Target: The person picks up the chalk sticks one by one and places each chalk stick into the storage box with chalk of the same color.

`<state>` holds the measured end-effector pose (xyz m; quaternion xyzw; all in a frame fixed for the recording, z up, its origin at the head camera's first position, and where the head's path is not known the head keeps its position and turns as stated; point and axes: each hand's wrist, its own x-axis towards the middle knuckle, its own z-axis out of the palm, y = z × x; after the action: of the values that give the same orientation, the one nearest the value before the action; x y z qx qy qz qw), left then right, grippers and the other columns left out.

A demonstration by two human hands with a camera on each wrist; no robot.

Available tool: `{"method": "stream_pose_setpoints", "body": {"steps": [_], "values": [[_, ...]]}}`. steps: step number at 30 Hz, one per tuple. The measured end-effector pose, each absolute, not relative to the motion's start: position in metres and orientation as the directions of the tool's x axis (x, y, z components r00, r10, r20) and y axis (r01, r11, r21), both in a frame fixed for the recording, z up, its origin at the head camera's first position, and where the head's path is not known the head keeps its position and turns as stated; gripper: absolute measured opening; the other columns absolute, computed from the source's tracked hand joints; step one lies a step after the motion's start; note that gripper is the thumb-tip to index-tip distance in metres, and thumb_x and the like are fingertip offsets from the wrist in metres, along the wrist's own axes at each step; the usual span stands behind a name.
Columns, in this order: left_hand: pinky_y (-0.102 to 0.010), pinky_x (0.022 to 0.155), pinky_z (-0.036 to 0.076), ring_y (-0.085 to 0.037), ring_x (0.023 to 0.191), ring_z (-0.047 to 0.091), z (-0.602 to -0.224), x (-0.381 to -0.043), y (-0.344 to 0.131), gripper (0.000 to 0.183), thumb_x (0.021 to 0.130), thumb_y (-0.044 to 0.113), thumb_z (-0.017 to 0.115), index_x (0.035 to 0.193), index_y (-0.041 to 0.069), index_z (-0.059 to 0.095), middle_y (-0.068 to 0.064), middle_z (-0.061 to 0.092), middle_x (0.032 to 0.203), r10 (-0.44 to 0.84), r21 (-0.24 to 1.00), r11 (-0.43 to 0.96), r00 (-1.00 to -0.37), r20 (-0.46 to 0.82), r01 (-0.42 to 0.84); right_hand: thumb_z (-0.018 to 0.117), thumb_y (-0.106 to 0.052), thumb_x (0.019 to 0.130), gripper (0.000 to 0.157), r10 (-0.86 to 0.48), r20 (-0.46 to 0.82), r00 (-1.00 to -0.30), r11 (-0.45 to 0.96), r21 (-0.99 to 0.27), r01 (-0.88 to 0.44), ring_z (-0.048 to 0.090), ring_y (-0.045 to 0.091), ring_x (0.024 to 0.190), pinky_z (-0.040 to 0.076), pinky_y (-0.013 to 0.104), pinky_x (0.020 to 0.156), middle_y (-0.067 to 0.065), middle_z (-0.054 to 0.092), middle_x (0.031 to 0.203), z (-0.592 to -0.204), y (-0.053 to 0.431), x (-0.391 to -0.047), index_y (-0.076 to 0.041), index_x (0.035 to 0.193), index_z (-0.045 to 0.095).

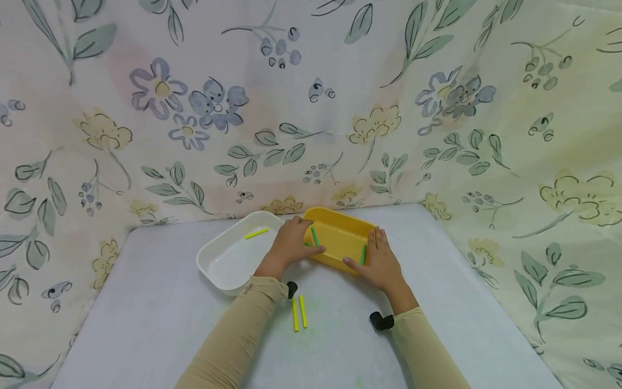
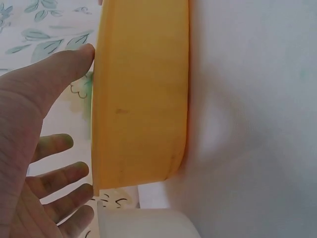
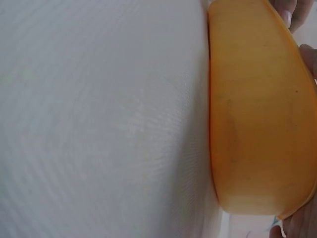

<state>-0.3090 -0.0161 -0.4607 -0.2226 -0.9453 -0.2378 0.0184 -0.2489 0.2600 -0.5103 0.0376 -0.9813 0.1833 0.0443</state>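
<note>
A yellow plastic tray (image 1: pixel 340 244) stands on the table between both hands, with green chalk-like sticks (image 1: pixel 363 255) inside. My left hand (image 1: pixel 290 243) is at its left end. In the left wrist view, the thumb (image 2: pixel 81 59) touches the rim while the other fingers spread loosely beside it. Along the tray's right end lie the fairly straight fingers of my right hand (image 1: pixel 384 265), its thumb at the near rim. The right wrist view shows the tray's side wall (image 3: pixel 257 109), and the right hand is mostly cut off there.
Left of the yellow tray is a white tray (image 1: pixel 214 265) holding a yellow stick (image 1: pixel 256 233). Two more yellow sticks (image 1: pixel 295 315) lie on the white-covered table (image 1: pixel 146 302) near the left wrist. A floral cloth (image 1: pixel 311 108) hangs behind the table.
</note>
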Motion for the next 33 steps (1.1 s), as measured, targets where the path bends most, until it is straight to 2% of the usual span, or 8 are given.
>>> {"method": "stream_pose_setpoints", "body": {"steps": [17, 22, 26, 33], "values": [[-0.049, 0.116, 0.047, -0.032, 0.131, 0.057, -0.447, -0.286, -0.026, 0.081, 0.087, 0.053, 0.085, 0.15, 0.009, 0.06, -0.011, 0.06, 0.145, 0.409, 0.468, 0.765, -0.895, 0.178, 0.443, 0.052, -0.089, 0.088, 0.13, -0.052, 0.126, -0.991, 0.933, -0.347, -0.093, 0.002, 0.04, 0.167, 0.022, 0.059, 0.131, 0.024, 0.005, 0.178, -0.514, 0.261, -0.251, 0.005, 0.167, 0.013], [-0.049, 0.116, 0.047, -0.033, 0.13, 0.057, -0.446, -0.275, -0.042, 0.08, 0.086, 0.052, 0.086, 0.147, 0.006, 0.062, -0.012, 0.061, 0.142, 0.395, 0.479, 0.757, -0.896, 0.206, 0.444, 0.05, -0.091, 0.088, 0.13, -0.055, 0.114, -0.992, 0.935, -0.342, -0.092, 0.002, 0.04, 0.167, 0.021, 0.059, 0.131, 0.023, 0.004, 0.178, -0.513, 0.26, -0.251, 0.005, 0.168, 0.012], [-0.049, 0.117, 0.047, -0.032, 0.134, 0.056, -0.448, -0.264, -0.06, 0.079, 0.087, 0.056, 0.083, 0.147, 0.008, 0.062, -0.01, 0.06, 0.144, 0.363, 0.481, 0.773, -0.91, 0.199, 0.413, 0.049, -0.091, 0.088, 0.129, -0.056, 0.108, -0.993, 0.933, -0.349, -0.091, 0.001, 0.039, 0.167, 0.021, 0.06, 0.131, 0.022, 0.003, 0.179, -0.511, 0.258, -0.251, 0.003, 0.168, 0.011], [-0.055, 0.116, 0.046, -0.037, 0.137, 0.055, -0.458, -0.244, -0.094, 0.076, 0.088, 0.053, 0.084, 0.145, 0.007, 0.063, -0.015, 0.059, 0.147, 0.327, 0.484, 0.776, -0.914, 0.238, 0.404, 0.048, -0.091, 0.088, 0.129, -0.057, 0.11, -0.992, 0.934, -0.346, -0.092, 0.002, 0.04, 0.167, 0.022, 0.061, 0.13, 0.024, 0.005, 0.178, -0.51, 0.257, -0.249, 0.003, 0.168, 0.011]]}}
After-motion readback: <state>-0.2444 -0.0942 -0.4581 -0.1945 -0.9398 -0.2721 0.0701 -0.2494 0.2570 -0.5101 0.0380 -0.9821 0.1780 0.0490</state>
